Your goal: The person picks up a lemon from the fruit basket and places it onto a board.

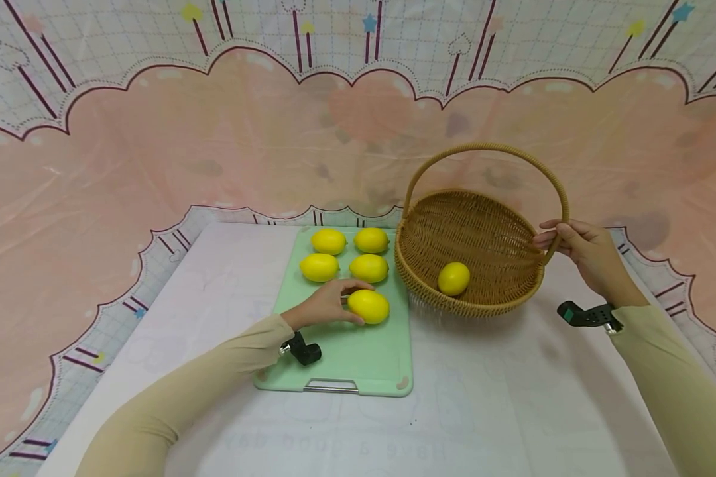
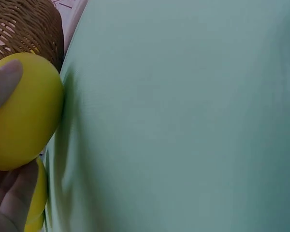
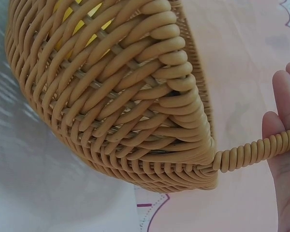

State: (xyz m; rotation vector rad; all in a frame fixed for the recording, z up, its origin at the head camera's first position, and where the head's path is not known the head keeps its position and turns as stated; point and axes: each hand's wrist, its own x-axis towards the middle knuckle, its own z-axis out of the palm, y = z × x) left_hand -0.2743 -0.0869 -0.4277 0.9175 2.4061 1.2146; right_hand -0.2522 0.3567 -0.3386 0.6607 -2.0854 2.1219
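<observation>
My left hand (image 1: 328, 303) holds a yellow lemon (image 1: 368, 307) between thumb and fingers, low over the front half of a green cutting board (image 1: 358, 358). In the left wrist view the held lemon (image 2: 26, 113) sits between the thumb above and the fingers below. Beyond it on the board lie several more lemons (image 1: 368, 268) in two rows. At the right, a woven basket (image 1: 471, 232) tilts its mouth toward me, with one lemon (image 1: 454, 279) inside. My right hand (image 1: 585, 255) holds the basket's handle (image 3: 256, 151) near its lower right end, fingers behind it.
A white table surface (image 1: 483, 391) spreads around the board and basket. The board has a metal-edged grip slot (image 1: 331, 386) at its near end. Patterned pink and white cloth (image 1: 262, 146) hangs behind and borders the table.
</observation>
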